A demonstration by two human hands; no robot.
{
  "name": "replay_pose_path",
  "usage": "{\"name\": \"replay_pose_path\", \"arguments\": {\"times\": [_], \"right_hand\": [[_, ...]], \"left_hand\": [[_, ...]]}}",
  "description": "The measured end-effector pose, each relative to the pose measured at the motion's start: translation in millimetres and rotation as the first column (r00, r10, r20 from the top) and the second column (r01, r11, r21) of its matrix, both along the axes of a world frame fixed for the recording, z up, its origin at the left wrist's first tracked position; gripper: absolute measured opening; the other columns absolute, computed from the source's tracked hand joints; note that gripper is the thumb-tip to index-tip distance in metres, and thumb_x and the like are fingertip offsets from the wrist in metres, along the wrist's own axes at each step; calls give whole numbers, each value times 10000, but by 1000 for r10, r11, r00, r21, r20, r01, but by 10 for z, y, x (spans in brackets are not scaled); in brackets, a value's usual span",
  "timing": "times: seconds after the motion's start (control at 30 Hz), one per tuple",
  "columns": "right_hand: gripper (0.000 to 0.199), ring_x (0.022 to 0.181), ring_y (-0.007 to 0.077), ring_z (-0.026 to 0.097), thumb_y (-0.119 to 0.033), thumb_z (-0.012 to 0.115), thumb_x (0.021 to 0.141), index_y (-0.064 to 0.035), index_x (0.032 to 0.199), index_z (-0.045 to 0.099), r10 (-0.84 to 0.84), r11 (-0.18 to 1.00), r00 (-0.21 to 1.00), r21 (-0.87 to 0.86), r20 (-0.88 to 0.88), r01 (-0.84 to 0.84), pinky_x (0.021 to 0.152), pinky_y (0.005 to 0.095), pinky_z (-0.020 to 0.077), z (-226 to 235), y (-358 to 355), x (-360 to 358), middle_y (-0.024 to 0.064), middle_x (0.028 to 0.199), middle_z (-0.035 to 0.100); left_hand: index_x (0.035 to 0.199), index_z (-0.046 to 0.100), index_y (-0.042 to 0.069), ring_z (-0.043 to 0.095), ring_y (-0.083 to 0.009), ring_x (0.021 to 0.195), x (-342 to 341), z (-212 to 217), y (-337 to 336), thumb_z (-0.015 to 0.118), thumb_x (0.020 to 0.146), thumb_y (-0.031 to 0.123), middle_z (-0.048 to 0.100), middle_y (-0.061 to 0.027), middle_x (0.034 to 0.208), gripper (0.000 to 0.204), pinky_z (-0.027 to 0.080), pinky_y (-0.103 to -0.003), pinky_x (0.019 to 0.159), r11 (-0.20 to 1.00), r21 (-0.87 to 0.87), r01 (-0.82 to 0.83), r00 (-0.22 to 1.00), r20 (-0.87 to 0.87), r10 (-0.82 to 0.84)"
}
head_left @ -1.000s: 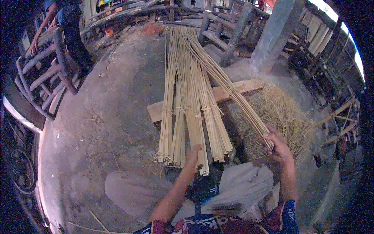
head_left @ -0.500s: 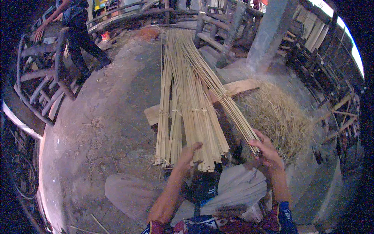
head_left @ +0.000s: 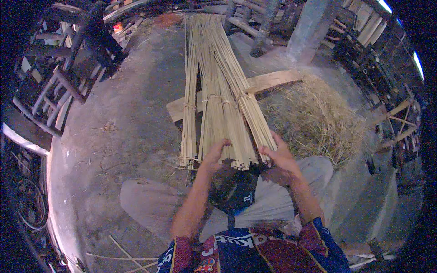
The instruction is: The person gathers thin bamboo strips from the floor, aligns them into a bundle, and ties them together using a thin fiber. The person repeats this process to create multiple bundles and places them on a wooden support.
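Head view: tied strip bundles (head_left: 221,118), lying fanned across a plank (head_left: 277,81).
Right hand (head_left: 281,159), fingers closed around the rightmost bundle (head_left: 256,118) near its end; left hand (head_left: 214,157) against the others, fingers hidden, grip untellable. Uneven pulling, or a tie (head_left: 212,97) working loose, could let strips slip and splay.

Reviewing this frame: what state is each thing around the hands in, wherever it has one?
Right hand: closed around right strip bundle's near end
Left hand: at middle bundles' near ends; grip unclear
Right strip bundle: tied, held
Middle bundles: tied, side by side
Leftmost bundle: tied, across plank
Plank: lying crosswise under bundles
Straw-like pile: loose, heaped
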State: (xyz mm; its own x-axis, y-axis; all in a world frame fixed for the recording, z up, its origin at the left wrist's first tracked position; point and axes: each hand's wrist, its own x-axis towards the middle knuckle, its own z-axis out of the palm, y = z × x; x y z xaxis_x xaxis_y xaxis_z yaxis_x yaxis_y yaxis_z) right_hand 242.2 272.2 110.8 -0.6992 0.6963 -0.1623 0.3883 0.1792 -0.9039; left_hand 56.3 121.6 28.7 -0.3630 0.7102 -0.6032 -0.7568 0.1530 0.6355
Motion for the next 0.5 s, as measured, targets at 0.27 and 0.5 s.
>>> {"name": "replay_pose_path", "arguments": {"times": [0.27,0.5], "right_hand": [[743,792,119,591,-221,764,787,-56,1424,417,-117,940,986,-332,-117,72,562,269,475,485,66,75,64,1042,629],[781,769,131,601,-301,778,762,-70,1420,425,-80,981,997,-177,10,81,529,277,468,358,114,126,72,1055,630]], "left_hand": [[1033,569,117,532,-215,799,110,20,-141,666,756,388,498,-67,1004,400,430,-372,539,996,-75,39,999,-8,-40],[1215,498,124,577,-347,1034,247,32,-246,642,830,378,492,-165,1226,484,537,-460,783,995,81,58,962,262,-77]]}}
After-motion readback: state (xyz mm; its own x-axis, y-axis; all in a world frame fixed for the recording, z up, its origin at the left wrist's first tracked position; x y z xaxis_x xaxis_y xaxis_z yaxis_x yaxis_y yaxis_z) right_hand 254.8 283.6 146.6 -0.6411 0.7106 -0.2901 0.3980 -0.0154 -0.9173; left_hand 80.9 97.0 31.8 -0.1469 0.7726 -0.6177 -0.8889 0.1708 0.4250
